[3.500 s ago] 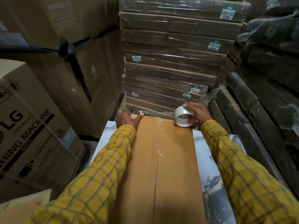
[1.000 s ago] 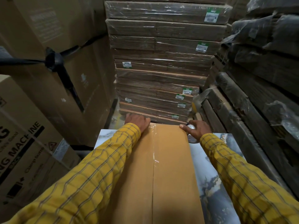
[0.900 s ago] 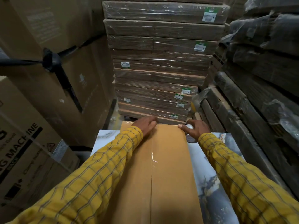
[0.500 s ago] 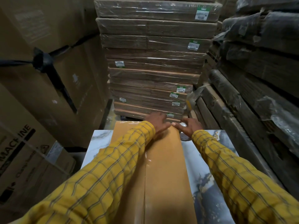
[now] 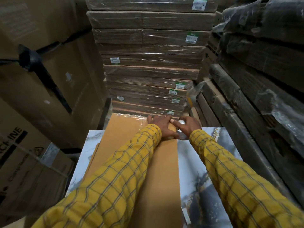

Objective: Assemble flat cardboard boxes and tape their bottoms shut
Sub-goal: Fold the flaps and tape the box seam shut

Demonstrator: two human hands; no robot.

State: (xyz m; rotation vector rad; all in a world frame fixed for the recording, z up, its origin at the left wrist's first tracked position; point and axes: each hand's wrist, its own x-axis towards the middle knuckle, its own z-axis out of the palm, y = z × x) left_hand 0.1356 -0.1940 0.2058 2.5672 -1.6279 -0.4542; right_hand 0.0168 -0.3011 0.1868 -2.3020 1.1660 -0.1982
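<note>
While the left hand [image 5: 162,125] presses flat on the far right corner of the cardboard box [image 5: 158,170], which lies on the marbled table [image 5: 205,162], the right hand [image 5: 189,127] grips the tape roll [image 5: 181,136] at the box's far right edge. Judged: smoothing the tape end; next, free the roll from the strip

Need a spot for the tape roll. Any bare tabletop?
Bare marble table right of the box, below the right hand; a narrow strip along the box's left edge. Crowded at the far right corner: both hands and the tape roll.
</note>
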